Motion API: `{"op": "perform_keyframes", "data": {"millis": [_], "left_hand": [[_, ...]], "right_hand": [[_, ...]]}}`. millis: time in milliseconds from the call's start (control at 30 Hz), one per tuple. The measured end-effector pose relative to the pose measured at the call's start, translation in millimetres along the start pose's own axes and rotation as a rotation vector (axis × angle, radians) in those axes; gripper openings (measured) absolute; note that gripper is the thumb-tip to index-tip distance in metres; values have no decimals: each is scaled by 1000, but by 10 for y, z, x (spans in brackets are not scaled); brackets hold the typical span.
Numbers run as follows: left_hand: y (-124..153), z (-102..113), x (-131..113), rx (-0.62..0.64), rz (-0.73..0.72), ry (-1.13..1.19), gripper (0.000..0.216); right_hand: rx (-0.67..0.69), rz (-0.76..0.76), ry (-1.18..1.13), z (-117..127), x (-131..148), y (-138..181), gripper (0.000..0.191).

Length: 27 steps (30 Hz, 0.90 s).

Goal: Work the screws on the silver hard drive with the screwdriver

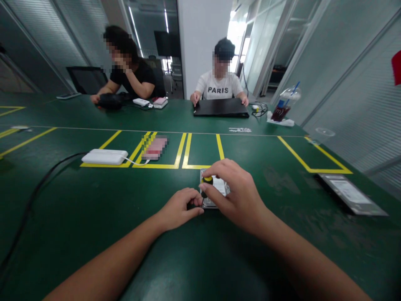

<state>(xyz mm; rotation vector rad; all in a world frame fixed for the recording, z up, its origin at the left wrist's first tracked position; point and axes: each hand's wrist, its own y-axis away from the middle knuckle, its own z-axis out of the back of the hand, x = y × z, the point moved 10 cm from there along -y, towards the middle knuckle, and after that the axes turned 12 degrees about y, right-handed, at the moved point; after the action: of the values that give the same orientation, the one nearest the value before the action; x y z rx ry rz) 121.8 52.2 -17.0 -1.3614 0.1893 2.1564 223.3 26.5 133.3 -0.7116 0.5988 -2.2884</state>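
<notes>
A small silver hard drive with a white label lies flat on the green table, just in front of me. My right hand is over it, fingers pinched round a yellow-and-black screwdriver handle that stands upright on the drive's left part. My left hand is curled closed against the drive's left edge, its fingertips touching the drive near the tool's lower part. What lies under my left fingers is hidden.
A white power bank with a cable and a pink blurred item lie in yellow-taped boxes at left. A silver antistatic bag lies at right. Two people sit across the table, one behind a black laptop, beside a plastic cup.
</notes>
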Motion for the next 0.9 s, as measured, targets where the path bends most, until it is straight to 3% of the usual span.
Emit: {"op": "perform_keyframes", "data": {"millis": [200, 900], "left_hand": [[-9, -12, -9, 12, 4, 7, 10], [-15, -23, -33, 12, 27, -21, 15]], "right_hand": [[-54, 7, 41, 52, 15, 1, 14], [-3, -9, 48, -15, -9, -26, 12]]}}
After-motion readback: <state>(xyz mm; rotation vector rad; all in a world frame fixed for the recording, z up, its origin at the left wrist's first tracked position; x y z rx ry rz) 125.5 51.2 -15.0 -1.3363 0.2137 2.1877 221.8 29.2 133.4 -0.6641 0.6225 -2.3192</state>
